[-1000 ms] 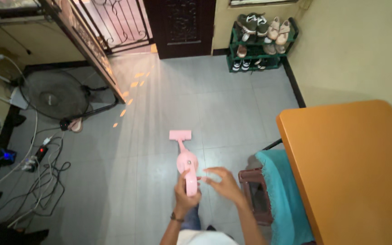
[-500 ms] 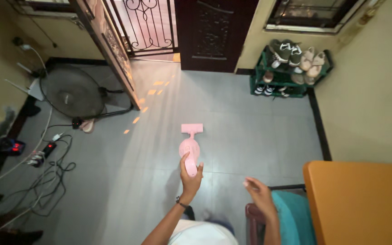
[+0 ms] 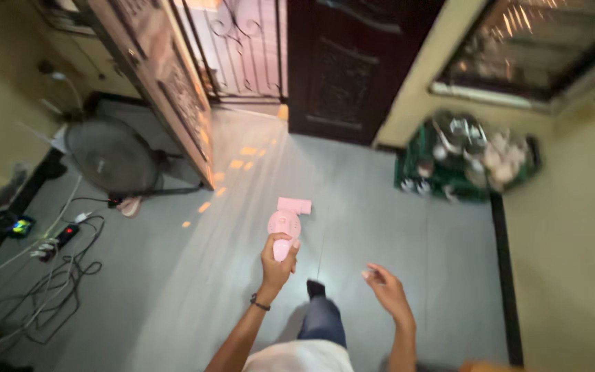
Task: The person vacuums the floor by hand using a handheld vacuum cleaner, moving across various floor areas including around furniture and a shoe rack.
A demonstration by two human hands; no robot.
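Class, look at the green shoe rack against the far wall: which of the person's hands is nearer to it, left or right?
Right. The right hand hangs open and empty, below and left of the green shoe rack. The left hand grips the pink handheld vacuum farther left.

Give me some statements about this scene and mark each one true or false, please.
1. The left hand holds a pink vacuum. True.
2. The right hand grips the vacuum too. False: it is open, apart from it and holds nothing.
3. A fan stands on the floor at the left. True.
4. The shoe rack is on the left wall. False: it stands at the right, beside the dark door.
5. Cables lie on the floor at the left. True.
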